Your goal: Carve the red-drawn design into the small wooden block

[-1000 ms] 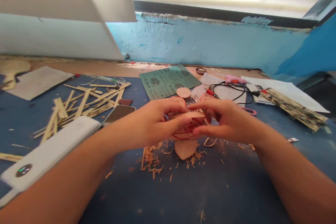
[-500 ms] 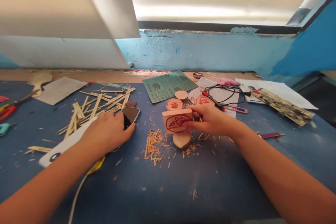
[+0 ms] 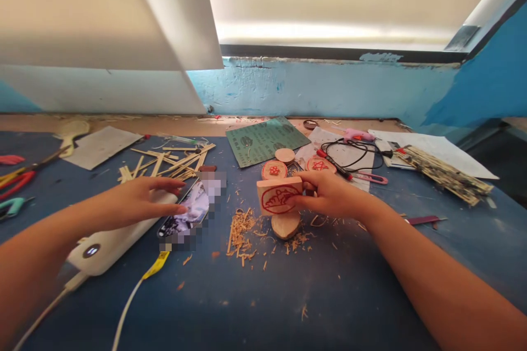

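Observation:
My right hand [image 3: 332, 192] grips a rectangular wooden block [image 3: 272, 197] by its right end, its front face marked with a red oval design. Just below the block is a round wooden disc [image 3: 286, 226] among curly wood shavings [image 3: 242, 233]. Behind it lie discs with a red flower [image 3: 274, 169] and a red star [image 3: 320, 164]. My left hand [image 3: 142, 201], fingers apart, hovers over a white power bank [image 3: 111, 247] and reaches to the edge of a phone [image 3: 195, 203] with a lit screen, partly blurred out. Whether a fingertip touches the phone, I cannot tell.
Thin wooden sticks [image 3: 189, 160] lie behind the phone, beside green sandpaper [image 3: 267, 140]. To the right are a pink glue gun [image 3: 357, 134], black cable [image 3: 343, 148], pink cutter [image 3: 373, 177] and stick bundle [image 3: 448, 175]. Red-handled scissors [image 3: 16, 184] lie far left.
My left hand has drawn back to the left, uncovering the phone, whose dark screen is now lit. The right hand still holds the block in nearly the same place.

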`<state>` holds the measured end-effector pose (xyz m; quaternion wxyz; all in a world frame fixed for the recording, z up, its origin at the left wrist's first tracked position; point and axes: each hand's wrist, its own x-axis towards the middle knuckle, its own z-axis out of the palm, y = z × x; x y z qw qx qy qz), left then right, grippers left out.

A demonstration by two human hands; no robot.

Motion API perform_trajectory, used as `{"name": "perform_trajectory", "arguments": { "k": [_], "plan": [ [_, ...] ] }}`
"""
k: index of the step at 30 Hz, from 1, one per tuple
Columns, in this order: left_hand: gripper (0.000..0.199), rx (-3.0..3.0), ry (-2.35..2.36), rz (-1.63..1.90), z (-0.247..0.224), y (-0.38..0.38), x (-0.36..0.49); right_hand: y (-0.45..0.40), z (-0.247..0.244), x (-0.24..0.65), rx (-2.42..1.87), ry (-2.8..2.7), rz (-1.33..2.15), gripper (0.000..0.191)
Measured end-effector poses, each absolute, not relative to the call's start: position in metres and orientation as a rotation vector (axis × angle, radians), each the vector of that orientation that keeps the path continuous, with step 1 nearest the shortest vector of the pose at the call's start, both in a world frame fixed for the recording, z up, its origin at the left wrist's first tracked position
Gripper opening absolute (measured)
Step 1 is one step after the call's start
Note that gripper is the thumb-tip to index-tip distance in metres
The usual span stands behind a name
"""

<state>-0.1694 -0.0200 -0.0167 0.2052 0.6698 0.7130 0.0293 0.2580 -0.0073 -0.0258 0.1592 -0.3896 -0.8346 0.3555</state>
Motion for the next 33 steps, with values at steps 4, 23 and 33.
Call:
{"name": "perform_trajectory", "arguments": {
  "k": [4,23,33],
  "plan": [
    [0.071,1.829,1.870,0.048,-0.025,-0.017,-0.183,-0.008,-0.025,0.258,-1.122,-2.384,1.038,0.023],
    [0.060,1.809,1.955,0.126,-0.026,-0.016,-0.172,-0.006,-0.028,0.260,-1.141,-2.348,1.086,0.025],
    [0.082,2.011,2.185,0.132,-0.021,-0.068,-0.127,-0.004,-0.031,0.260,-1.153,-2.368,1.095,0.026]
  ]
}}
